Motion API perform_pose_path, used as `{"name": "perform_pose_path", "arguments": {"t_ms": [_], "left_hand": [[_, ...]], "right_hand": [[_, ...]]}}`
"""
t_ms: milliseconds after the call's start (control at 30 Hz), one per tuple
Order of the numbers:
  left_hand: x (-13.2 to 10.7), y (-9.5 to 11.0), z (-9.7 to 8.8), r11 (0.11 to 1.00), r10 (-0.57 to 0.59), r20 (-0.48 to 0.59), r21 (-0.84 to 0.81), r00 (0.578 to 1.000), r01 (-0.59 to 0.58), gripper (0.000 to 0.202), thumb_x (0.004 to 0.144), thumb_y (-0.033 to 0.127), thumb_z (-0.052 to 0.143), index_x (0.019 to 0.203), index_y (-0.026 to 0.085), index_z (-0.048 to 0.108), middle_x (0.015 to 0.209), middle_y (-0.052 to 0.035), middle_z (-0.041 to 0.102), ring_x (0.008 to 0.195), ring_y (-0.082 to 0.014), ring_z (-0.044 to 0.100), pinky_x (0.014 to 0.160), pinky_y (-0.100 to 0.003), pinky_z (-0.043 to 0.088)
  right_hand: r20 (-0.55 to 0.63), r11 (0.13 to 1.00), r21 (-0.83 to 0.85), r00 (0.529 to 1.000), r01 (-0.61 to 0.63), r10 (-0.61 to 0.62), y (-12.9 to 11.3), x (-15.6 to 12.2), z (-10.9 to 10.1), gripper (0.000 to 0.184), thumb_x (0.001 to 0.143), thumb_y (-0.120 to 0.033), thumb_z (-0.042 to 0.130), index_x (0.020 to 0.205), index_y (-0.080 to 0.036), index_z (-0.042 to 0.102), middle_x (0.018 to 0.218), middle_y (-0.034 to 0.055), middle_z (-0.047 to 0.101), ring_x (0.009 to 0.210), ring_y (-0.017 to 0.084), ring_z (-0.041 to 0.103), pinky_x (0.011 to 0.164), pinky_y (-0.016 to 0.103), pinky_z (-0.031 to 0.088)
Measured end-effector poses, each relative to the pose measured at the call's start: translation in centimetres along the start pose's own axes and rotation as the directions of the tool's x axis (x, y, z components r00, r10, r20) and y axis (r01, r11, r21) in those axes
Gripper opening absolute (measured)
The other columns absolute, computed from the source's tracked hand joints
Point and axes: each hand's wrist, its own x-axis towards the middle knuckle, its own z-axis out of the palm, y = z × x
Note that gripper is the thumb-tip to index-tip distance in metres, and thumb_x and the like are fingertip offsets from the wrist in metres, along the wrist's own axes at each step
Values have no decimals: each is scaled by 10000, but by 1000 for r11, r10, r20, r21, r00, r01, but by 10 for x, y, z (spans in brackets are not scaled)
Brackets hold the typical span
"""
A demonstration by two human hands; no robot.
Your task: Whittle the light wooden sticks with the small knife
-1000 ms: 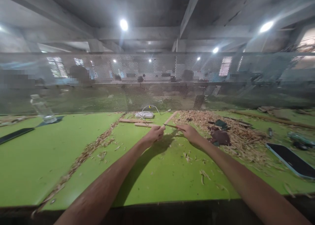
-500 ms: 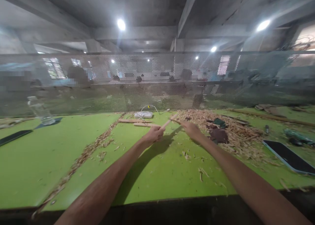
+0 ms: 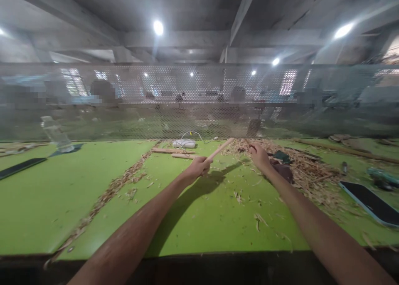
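My left hand (image 3: 199, 167) is closed around a pale wooden stick (image 3: 220, 149), which slants up and away to the right. To its right, my right hand (image 3: 259, 156) is closed on a thin dark blade-like tool (image 3: 248, 143), whose exact kind is too small to make out. The tool is apart from the stick. Beyond my left hand lie another pale stick (image 3: 183, 156) and a browner wooden strip (image 3: 168, 150). A heap of wood shavings (image 3: 307, 168) spreads behind and right of my right hand, with dark cloth pieces (image 3: 282, 156) among it.
The green tabletop (image 3: 215, 222) ends at a perforated metal screen (image 3: 199, 118). A white power strip with a cable (image 3: 184, 143) lies by it. At right are a phone (image 3: 370, 201) and a long pole (image 3: 343, 149); at left, a plastic bottle (image 3: 57, 135) and a dark phone-like slab (image 3: 23, 167).
My right hand with the thin tool has moved right, away from the stick. The left hand still holds the stick, and more of its length now shows. The view has shifted slightly.
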Motion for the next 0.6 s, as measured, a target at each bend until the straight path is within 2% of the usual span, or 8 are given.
{"name": "perform_pose_path", "arguments": {"t_ms": [67, 167, 267, 333, 467, 600], "left_hand": [[0, 1, 1, 1000, -25, -20, 10, 999, 25, 382, 918, 376, 830, 764, 194, 532, 579, 101, 421, 452, -49, 366, 449, -195, 253], [0, 2, 2, 999, -35, -39, -20, 999, 34, 339, 952, 337, 792, 771, 179, 551, 597, 93, 436, 452, -45, 364, 445, -199, 244], [-2, 5, 3, 996, -52, -23, -69, 998, 50, 296, 977, 307, 765, 799, 165, 576, 628, 79, 467, 461, -43, 383, 456, -198, 272], [-4, 7, 3, 994, -73, -16, -83, 997, 71, 260, 1002, 287, 734, 824, 157, 596, 632, 76, 467, 458, -44, 380, 457, -202, 272], [-7, 10, 5, 993, -95, 2, -64, 996, 95, 257, 1027, 270, 714, 819, 154, 614, 627, 71, 454, 454, -46, 362, 457, -209, 254], [-8, 12, 7, 997, -79, 15, -13, 997, 79, 353, 1046, 256, 689, 725, 173, 566, 613, 55, 456, 461, -50, 371, 463, -206, 269]], "right_hand": [[21, 999, 25, 1000, 20, -20, -6, -2, 0, 284, 1003, -230, 567, 1133, -160, 810, 1098, 176, 819, 1000, 305, 759, 918, 392, 590], [144, 990, 102, 983, 101, -115, -26, -14, 7, 280, 1045, -293, 590, 1132, -166, 824, 996, 144, 817, 877, 281, 749, 810, 366, 585], [286, 962, 226, 934, 153, -216, -46, -29, 14, 362, 1096, -392, 581, 1252, -189, 838, 958, 122, 825, 727, 234, 709, 687, 332, 568], [326, 946, 287, 913, 149, -243, -53, -36, 16, 400, 1108, -424, 574, 1330, -212, 831, 992, 129, 838, 691, 220, 699, 652, 326, 573], [316, 945, 297, 920, 135, -231, -54, -40, 14, 369, 1080, -359, 613, 1340, -234, 843, 1186, 152, 844, 883, 276, 778, 773, 400, 644], [322, 966, 231, 927, 121, -192, -51, -38, 12, 357, 1067, -313, 638, 1338, -211, 848, 1215, 159, 841, 976, 318, 804, 871, 449, 652]]}}
